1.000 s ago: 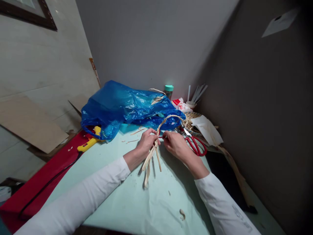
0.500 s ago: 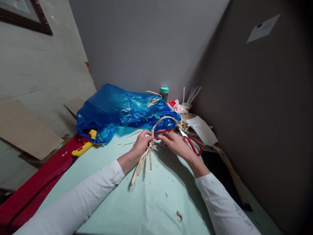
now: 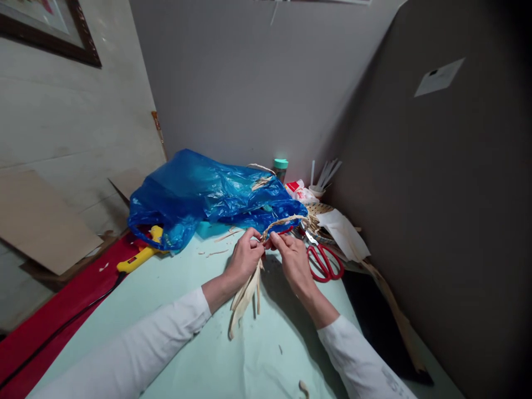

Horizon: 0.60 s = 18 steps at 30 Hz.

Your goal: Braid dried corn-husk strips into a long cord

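Note:
A braided cord of pale dried plant fibre (image 3: 286,221) arches from my hands toward the basket at the back. My left hand (image 3: 246,257) is closed in a pinch on the braid close to its lower end. Loose flat strands (image 3: 246,299) hang from there toward me, over the table. My right hand (image 3: 294,263) is closed beside it, thumb and forefinger pinched at the same spot. A thin red strip or tool (image 3: 286,230) runs out behind the right fingers; its kind is unclear. Red-handled scissors (image 3: 325,263) lie just right of this hand.
A blue plastic bag (image 3: 208,188) spreads across the back of the table. To the left lies a yellow glue gun (image 3: 139,258) with a black cable. A woven basket (image 3: 318,209), white paper (image 3: 343,233), a green-lidded jar (image 3: 280,167) and a black mat (image 3: 374,316) are behind and right.
The braid's arch has flattened and leans lower. My right hand has turned more upright, uncovering more of the scissors. The loose strands hang more spread out, and the camera view has shifted slightly.

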Available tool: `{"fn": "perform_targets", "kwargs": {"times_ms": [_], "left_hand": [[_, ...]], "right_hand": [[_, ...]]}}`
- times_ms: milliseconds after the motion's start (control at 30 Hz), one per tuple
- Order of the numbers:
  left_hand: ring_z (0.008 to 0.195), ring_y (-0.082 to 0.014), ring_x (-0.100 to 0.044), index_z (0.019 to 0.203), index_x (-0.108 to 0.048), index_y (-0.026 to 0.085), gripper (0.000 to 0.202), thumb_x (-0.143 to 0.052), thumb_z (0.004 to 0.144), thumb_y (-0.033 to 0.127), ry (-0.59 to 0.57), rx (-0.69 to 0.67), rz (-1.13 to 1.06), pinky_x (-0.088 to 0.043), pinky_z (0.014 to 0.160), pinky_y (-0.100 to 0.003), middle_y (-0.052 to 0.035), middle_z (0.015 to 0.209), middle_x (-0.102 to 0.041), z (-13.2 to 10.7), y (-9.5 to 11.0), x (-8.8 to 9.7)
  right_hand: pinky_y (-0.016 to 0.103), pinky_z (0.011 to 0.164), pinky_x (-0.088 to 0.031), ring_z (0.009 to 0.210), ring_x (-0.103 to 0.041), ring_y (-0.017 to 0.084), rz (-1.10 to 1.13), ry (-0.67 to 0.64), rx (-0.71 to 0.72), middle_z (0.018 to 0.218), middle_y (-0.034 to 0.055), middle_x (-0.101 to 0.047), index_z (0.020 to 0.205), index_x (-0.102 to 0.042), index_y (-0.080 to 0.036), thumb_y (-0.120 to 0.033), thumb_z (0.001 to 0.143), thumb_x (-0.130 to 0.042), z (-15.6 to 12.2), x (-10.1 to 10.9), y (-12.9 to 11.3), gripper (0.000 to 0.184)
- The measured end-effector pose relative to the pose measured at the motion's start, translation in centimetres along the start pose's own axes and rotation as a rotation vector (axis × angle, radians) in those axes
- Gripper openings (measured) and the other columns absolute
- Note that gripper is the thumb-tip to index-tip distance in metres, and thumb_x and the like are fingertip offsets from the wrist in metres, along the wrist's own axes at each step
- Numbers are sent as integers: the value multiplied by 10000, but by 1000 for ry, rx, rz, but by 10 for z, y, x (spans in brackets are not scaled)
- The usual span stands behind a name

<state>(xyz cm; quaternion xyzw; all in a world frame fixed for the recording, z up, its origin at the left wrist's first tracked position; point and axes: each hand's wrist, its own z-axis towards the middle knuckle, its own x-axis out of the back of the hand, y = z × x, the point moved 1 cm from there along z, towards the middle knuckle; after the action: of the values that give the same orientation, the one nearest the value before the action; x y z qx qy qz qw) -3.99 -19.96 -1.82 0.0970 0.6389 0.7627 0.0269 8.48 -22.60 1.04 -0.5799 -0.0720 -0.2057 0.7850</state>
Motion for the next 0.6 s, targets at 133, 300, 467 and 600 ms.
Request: {"fn": "perform_targets", "kwargs": {"times_ms": [133,300,467,600], "left_hand": [[502,-103,-443,829,-472,220,95,-546,773,235,-14,-57,104,-309,505,-204,69,549,-533,-1,-1,2],[519,-106,-431,804,-481,215,132,-591,772,282,-2,-88,66,-309,511,-210,64,562,-517,-3,-4,1],[532,-106,-456,843,-514,206,99,-567,787,269,-23,-104,-30,-321,519,-205,59,560,-511,-3,-1,0],[533,-111,-509,890,-539,197,139,-552,752,211,-11,-48,-94,-339,519,-194,50,558,-550,-1,0,-1]], "right_hand": [[280,623,-323,628,-467,148,-159,71,113,595,0,-499,557,-448,-194,-411,896,-454,-6,-3,-7,402],[288,609,-311,648,-443,156,-268,46,306,624,6,-468,564,-340,-214,-334,922,-422,-8,-6,-9,387],[302,639,-359,672,-492,178,-290,55,288,640,34,-536,561,-424,-218,-371,915,-442,-11,-6,-14,386],[317,657,-464,627,-581,181,108,114,-27,710,59,-651,683,-602,-195,-464,875,-490,-7,-7,-4,349]]}}
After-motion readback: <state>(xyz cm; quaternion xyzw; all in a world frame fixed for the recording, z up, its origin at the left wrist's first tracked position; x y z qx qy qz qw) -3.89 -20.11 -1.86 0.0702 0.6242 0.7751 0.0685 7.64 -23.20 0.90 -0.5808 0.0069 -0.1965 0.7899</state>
